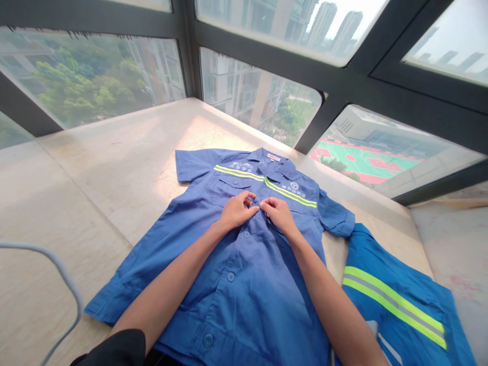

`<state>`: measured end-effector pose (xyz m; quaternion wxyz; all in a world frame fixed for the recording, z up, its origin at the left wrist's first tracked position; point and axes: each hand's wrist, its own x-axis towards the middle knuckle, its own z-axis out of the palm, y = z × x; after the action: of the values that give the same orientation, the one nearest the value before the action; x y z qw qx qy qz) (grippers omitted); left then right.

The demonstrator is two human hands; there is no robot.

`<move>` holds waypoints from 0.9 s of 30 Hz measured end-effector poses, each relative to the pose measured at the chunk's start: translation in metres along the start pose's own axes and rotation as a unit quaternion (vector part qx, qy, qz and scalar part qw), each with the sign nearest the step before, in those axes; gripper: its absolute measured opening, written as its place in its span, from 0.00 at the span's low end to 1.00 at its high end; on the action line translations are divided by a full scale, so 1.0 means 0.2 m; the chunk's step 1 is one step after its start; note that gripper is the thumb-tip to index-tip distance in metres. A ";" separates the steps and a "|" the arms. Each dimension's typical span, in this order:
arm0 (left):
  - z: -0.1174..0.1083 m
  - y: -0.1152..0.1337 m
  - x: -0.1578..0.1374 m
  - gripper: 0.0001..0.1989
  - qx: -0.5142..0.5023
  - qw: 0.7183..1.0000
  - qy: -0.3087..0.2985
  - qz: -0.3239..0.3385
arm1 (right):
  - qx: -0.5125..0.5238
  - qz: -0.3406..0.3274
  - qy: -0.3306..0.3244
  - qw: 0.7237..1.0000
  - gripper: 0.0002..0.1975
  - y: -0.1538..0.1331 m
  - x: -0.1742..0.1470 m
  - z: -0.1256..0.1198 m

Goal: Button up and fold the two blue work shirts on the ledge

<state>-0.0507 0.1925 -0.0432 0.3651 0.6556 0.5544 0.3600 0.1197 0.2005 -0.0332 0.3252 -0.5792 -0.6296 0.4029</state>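
Observation:
A blue short-sleeved work shirt (pixel 198 244) lies spread front side up, its collar pointing away from me. Yellow-green reflective stripes and white lettering cross its chest. Over the front placket, just below the stripes, my left hand (pixel 237 209) pinches the shirt's edge with thumb and forefinger. Close beside it, my right hand (pixel 278 212) pinches the placket too, its fingertips almost touching the left ones. Whatever button sits between the fingertips is hidden. Lower down the placket, a button (pixel 231 276) and a few others show, lying in line.
The shirt rests on a pale stone sill (pixel 76 193). At right lies another blue garment (pixel 392 295) with a wide reflective band. A white cable (pixel 57 262) curves in at the left. Dark window frames (pixel 263 43) enclose the far side.

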 end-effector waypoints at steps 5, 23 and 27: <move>-0.01 -0.02 0.02 0.20 -0.001 0.999 -0.046 -0.004 | -0.034 -0.005 -0.015 0.999 0.13 -0.01 0.00 0.00; 0.00 0.03 -0.02 0.23 0.218 0.971 0.003 0.100 | -0.245 -0.125 0.063 0.960 0.14 0.08 0.03 -0.06; 0.02 -0.01 -0.03 0.22 0.309 0.932 -0.030 0.186 | -0.384 -0.117 0.104 0.910 0.24 0.16 0.03 -0.07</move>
<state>-0.0496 0.1862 -0.0475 0.0877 0.8381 0.4948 0.2123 0.1457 0.2091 -0.0549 0.1864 -0.6201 -0.7616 0.0264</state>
